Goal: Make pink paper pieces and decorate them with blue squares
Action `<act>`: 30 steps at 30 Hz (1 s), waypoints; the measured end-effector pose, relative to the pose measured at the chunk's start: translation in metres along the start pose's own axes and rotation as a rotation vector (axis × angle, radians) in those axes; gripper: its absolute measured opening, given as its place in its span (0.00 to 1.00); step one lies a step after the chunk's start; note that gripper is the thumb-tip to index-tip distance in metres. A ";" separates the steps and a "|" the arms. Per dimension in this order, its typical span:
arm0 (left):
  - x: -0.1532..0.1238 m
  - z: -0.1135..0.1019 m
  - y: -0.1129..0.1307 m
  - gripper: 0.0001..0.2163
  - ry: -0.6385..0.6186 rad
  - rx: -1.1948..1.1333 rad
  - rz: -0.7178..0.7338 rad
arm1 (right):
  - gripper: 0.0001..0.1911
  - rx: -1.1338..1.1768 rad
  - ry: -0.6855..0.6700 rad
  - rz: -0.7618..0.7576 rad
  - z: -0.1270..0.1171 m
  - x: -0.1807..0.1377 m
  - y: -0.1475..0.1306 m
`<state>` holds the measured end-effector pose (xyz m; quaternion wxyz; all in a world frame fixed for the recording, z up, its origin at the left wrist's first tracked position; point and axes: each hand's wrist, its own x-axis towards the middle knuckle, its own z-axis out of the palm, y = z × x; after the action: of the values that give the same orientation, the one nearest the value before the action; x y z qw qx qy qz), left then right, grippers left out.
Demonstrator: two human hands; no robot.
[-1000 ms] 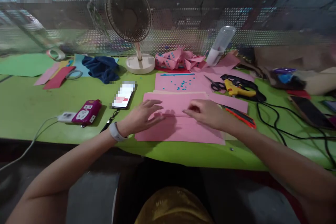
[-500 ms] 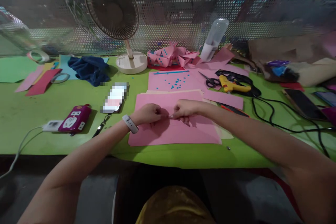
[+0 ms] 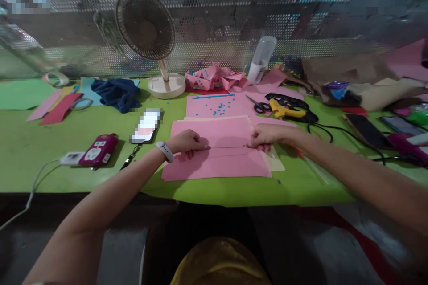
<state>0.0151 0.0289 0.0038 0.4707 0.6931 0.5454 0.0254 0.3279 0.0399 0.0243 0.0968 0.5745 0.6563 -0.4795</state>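
A pink sheet of paper (image 3: pixel 217 167) lies in front of me on the table. Across its middle runs a raised edge of pink paper (image 3: pixel 227 138), with a thin shadow line below it. My left hand (image 3: pixel 187 141), with a white watch band (image 3: pixel 165 152) at the wrist, pinches the left part of this edge between thumb and finger. At the right end, my right hand (image 3: pixel 264 137) is closed on the same edge. Whether the edge is a fold or a separate piece I cannot tell. Pale sheets (image 3: pixel 276 160) show beneath.
Behind the paper are blue-dotted pink paper (image 3: pixel 209 106), scissors (image 3: pixel 259 106) and a yellow glue gun (image 3: pixel 286 109). A fan (image 3: pixel 166 85) and clear bottle (image 3: pixel 262 60) stand farther back. To the left lie a phone (image 3: pixel 147 125) and purple power strip (image 3: pixel 100 149); cables (image 3: pixel 323 128) run right.
My right hand has slid right along the paper edge, away from my left hand, which stays nearly in place. The edge between them now shows. The view has shifted slightly.
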 end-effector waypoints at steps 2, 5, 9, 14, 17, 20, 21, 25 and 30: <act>0.002 -0.001 0.000 0.23 -0.023 0.011 0.002 | 0.24 0.017 -0.002 -0.048 -0.001 -0.004 -0.005; 0.006 -0.003 -0.001 0.21 -0.072 0.005 0.009 | 0.25 0.038 -0.008 -0.128 0.008 0.000 -0.029; 0.006 -0.007 0.004 0.19 -0.091 0.006 -0.010 | 0.23 0.050 -0.043 -0.144 0.029 0.020 -0.060; 0.006 -0.004 0.021 0.20 -0.089 0.087 -0.025 | 0.22 0.067 -0.090 -0.116 0.039 0.035 -0.063; 0.010 0.000 0.027 0.18 -0.071 0.113 -0.003 | 0.22 0.052 -0.083 -0.119 0.038 0.037 -0.059; 0.013 0.001 0.024 0.19 -0.078 0.106 -0.009 | 0.22 0.045 -0.083 -0.112 0.038 0.036 -0.059; 0.013 0.000 0.022 0.19 -0.084 0.108 -0.015 | 0.22 0.042 -0.083 -0.109 0.038 0.035 -0.059; 0.002 -0.008 0.007 0.21 -0.081 0.139 -0.040 | 0.22 0.032 -0.074 -0.115 0.039 0.034 -0.059; -0.019 -0.028 -0.018 0.22 -0.074 0.098 -0.148 | 0.21 0.044 -0.048 -0.126 0.041 0.035 -0.057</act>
<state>-0.0210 0.0306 0.0168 0.4567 0.6735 0.5779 -0.0615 0.2509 0.0398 0.0088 0.0696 0.5225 0.6777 -0.5127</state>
